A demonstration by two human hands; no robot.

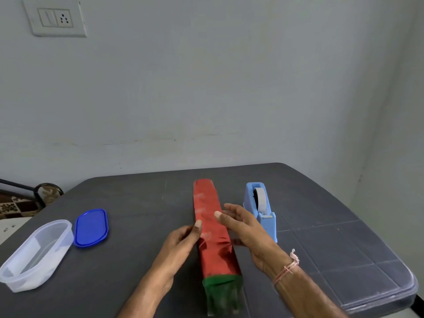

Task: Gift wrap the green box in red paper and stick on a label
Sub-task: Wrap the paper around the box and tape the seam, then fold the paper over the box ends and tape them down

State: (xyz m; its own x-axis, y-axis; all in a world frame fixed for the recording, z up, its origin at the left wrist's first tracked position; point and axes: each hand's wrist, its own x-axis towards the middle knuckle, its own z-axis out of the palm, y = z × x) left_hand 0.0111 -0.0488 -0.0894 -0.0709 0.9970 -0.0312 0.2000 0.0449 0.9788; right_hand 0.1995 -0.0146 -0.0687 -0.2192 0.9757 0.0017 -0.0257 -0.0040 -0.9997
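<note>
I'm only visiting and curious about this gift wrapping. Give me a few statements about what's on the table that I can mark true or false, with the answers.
1. The red paper covers the whole green box. False: the end of the box nearest the person is bare green.
2. The blue tape dispenser stands to the right of the box. True.
3. The blue lid sits on the clear container. False: it lies on the table beside the open container.
4. The left hand and the right hand each have a thumb on the red paper. True.
</note>
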